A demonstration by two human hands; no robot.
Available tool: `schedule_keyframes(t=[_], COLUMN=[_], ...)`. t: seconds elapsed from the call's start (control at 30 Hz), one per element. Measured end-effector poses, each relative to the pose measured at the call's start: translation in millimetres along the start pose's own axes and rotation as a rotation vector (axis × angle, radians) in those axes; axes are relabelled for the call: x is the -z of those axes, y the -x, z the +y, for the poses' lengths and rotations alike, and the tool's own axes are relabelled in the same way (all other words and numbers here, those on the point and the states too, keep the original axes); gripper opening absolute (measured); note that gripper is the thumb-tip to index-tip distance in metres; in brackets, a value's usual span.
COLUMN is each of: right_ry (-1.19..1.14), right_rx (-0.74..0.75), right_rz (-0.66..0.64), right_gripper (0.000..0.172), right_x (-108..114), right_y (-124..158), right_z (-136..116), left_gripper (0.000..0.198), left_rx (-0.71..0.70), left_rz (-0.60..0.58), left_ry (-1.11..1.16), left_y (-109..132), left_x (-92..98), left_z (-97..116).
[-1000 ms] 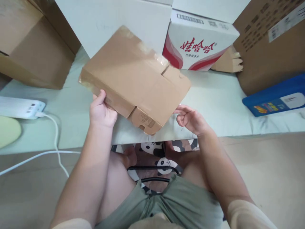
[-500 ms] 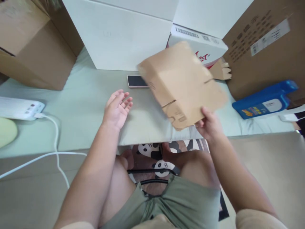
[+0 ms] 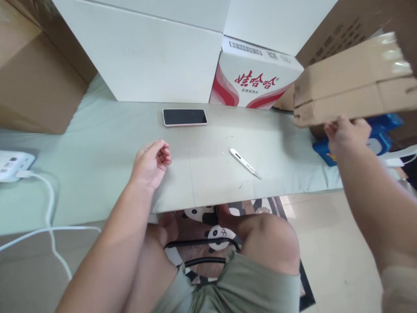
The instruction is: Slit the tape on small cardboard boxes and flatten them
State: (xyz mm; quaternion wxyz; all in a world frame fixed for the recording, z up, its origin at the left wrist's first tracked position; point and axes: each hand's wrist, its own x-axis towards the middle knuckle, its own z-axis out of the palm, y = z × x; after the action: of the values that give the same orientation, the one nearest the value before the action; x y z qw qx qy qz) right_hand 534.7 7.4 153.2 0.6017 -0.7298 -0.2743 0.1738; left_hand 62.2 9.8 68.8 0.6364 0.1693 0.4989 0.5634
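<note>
My right hand grips the lower edge of a flattened brown cardboard carton, raised at the right. The carton is slightly blurred and partly covers a blue plastic bottle behind it. My left hand hovers over the left-centre of the cloth-covered surface, fingers loosely curled in, with nothing seen in them. Beyond it lies a phone with a dark screen. A slim white pen-shaped tool with a dark slot and narrow tip rests between my hands.
White boxes and a red-and-white carton with red lettering line the back. A brown box stands at the left, near a white power strip with a cable. Small dark scraps lie near the front edge.
My right hand has carried the cardboard from the middle to the far right, uncovering the white tool and the whole phone. My left hand's fingers have curled in.
</note>
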Motion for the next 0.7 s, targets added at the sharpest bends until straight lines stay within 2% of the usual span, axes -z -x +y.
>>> schedule_keyframes(t=[0.07,0.17,0.27,0.33,0.47,0.57,0.7], right_ry=[0.013,0.031,0.053,0.076,0.128,0.152,0.164], right_rx=[-0.054,-0.128,-0.175,-0.198,-0.200,-0.163,-0.074], right_rz=[0.052,0.006,-0.105,-0.173,-0.308,-0.468,-0.725], right_gripper=[0.036,0.027,0.019,0.018,0.013,0.008,0.008], right_x=[-23,-48,-57,-59,-71,-98,-156], right_y=[-18,-14,15,36,74,107,166], right_z=[-4,4,22,31,33,23,2], left_gripper=[0.035,0.032,0.029,0.035,0.044,0.048,0.058], left_rx=[0.004,0.010,0.014,0.014,-0.062,-0.124,-0.138], left_rz=[0.011,0.013,-0.042,-0.087,-0.116,-0.062,0.031], left_ry=[-0.013,-0.011,-0.008,-0.013,-0.020,0.020,0.154], left_y=[-1,-3,-4,-4,-3,-1,0], left_x=[-1.6,-1.6,0.0,1.3,4.1,6.6,13.8], left_z=[0,1,2,1,-2,0,11])
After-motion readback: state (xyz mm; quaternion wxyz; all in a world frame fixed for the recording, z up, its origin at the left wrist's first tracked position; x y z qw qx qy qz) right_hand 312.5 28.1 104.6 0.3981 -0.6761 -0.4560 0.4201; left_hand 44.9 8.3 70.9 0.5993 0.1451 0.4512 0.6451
